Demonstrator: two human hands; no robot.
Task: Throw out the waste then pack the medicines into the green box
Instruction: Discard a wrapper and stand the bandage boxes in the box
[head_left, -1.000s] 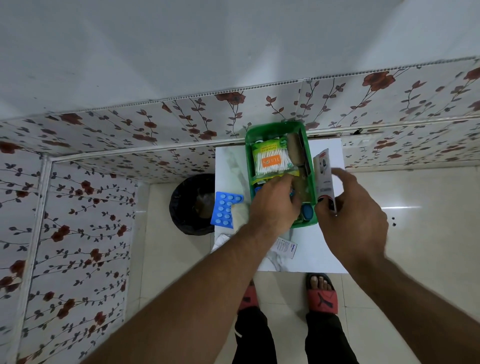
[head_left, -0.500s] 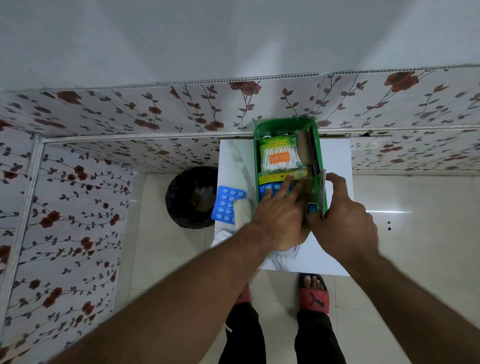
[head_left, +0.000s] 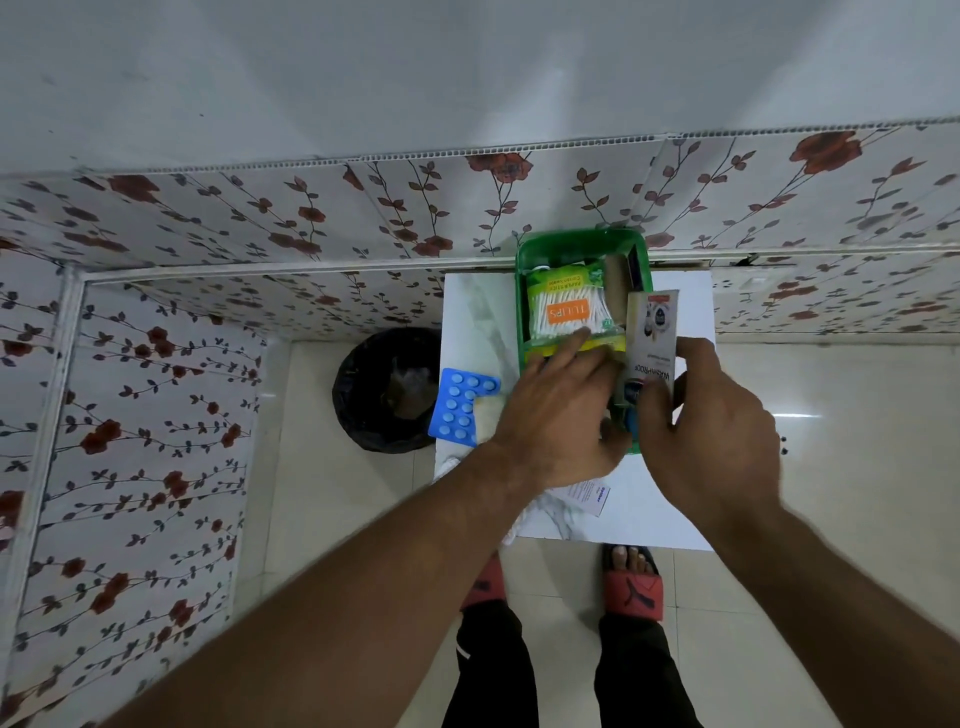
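Observation:
The green box (head_left: 524, 270) stands at the far side of a small white table (head_left: 644, 509). Inside it lie a pack of cotton swabs (head_left: 566, 306) and a brown roll (head_left: 617, 291). My right hand (head_left: 711, 426) grips a slim white carton (head_left: 652, 338), held upright over the box's right side. My left hand (head_left: 561, 415) lies flat over the box's near half with its fingers spread on the contents. A blue blister strip of tablets (head_left: 460, 400) lies on the table left of the box, beside a pale gauze roll (head_left: 491, 415).
A black-lined waste bin (head_left: 384, 389) stands on the floor left of the table. White paper and a leaflet (head_left: 587, 496) lie at the table's near edge under my left wrist. Flower-patterned wall panels run behind and to the left. My feet in red sandals are below the table.
The white carton was low in the box's right side half a second ago; my right hand now holds it raised and upright. My left hand has stayed on the box's contents.

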